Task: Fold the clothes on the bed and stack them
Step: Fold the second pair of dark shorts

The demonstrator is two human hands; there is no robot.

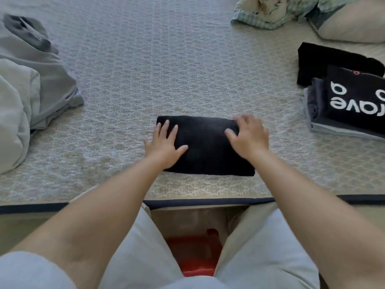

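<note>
1. Two hands are lying on a folded black garment (206, 147) near the front edge of the bed (129, 65), right before you.
2. Your left hand (164, 140) is pressing flat on the garment's left end, its grip released and fingers spread straight.
3. Your right hand (249, 135) is resting on the right end; its fingers are bending slightly over the far corner, grip released, pinching nothing that shows.
4. Off to your right, a stack of folded clothes (343, 109) is sitting on the bed, topped by a black shirt with white lettering.
5. Grey unfolded clothes (31, 84) are heaped at your left, well apart from the garment.
6. Pillows (291, 11) are lying at the far right corner.
</note>
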